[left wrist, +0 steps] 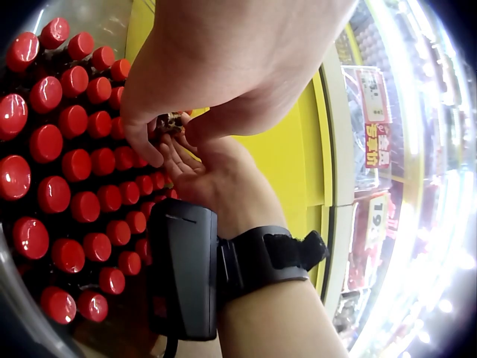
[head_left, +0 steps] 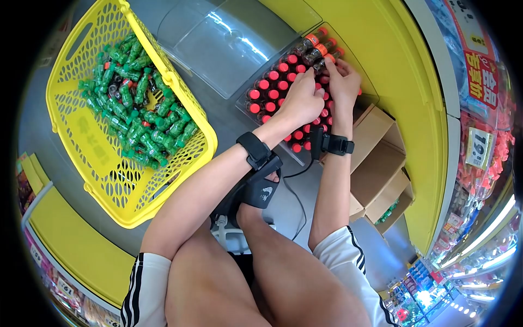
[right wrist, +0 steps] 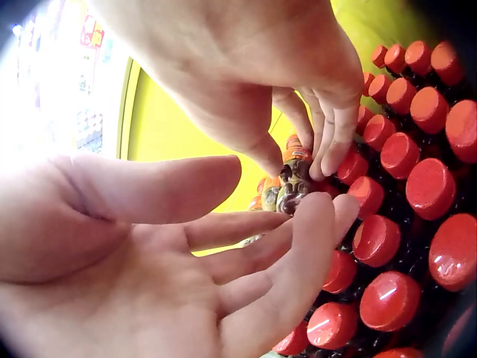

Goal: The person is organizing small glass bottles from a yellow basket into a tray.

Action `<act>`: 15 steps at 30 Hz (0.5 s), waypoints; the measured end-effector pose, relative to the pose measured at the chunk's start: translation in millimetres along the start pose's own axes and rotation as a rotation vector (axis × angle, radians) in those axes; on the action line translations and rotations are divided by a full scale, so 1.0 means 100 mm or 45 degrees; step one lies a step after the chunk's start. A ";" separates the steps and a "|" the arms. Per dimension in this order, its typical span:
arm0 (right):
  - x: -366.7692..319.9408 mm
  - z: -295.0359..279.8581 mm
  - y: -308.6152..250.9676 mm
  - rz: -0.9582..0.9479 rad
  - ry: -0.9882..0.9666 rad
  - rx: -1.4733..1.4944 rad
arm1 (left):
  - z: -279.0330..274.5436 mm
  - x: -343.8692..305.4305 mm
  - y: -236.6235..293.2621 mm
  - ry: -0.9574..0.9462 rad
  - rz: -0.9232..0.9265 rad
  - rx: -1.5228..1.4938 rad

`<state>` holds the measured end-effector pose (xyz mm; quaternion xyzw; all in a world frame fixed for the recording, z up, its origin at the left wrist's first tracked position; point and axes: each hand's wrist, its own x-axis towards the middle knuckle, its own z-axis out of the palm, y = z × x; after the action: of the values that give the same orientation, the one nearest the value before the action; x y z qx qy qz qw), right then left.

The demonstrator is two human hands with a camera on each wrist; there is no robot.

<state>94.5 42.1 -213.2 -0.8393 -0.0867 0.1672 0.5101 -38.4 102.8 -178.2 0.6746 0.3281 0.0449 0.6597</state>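
In the head view, my right hand (head_left: pixel 344 86) pinches a small dark bottle with an orange label (right wrist: pixel 296 173) between thumb and fingers. My left hand (head_left: pixel 303 98) is close beside it, palm turned up in the right wrist view, with its thumb apart and its fingertips right at the bottle's lower end. Under both hands stand rows of upright red-capped dark bottles (head_left: pixel 273 94) in a clear plastic bin (head_left: pixel 297 158). Other orange-labelled bottles (head_left: pixel 310 40) lie on their sides at the bin's far corner.
A yellow basket (head_left: pixel 199 158) of green bottles (head_left: pixel 143 131) stands to the left. A clear plastic container (head_left: pixel 218 38) lies between it and the bin. Open cardboard boxes (head_left: pixel 376 155) sit at right, beside the yellow shelf base (head_left: pixel 392 60). A black cable (head_left: pixel 298 201) trails on the floor.
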 end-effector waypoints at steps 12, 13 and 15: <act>-0.03 -0.04 0.01 -0.047 0.059 -0.117 | 0.06 0.03 -0.07 0.000 -0.046 0.003; -0.05 -0.05 -0.02 -0.047 0.058 -0.117 | 0.05 0.02 -0.05 0.001 -0.058 0.011; -0.10 -0.07 -0.08 -0.077 0.141 -0.325 | 0.04 -0.04 0.00 0.039 -0.068 0.086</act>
<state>88.4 36.8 -201.1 -0.9023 -0.1043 0.0926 0.4080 -39.4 97.9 -176.8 0.6869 0.3574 0.0264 0.6323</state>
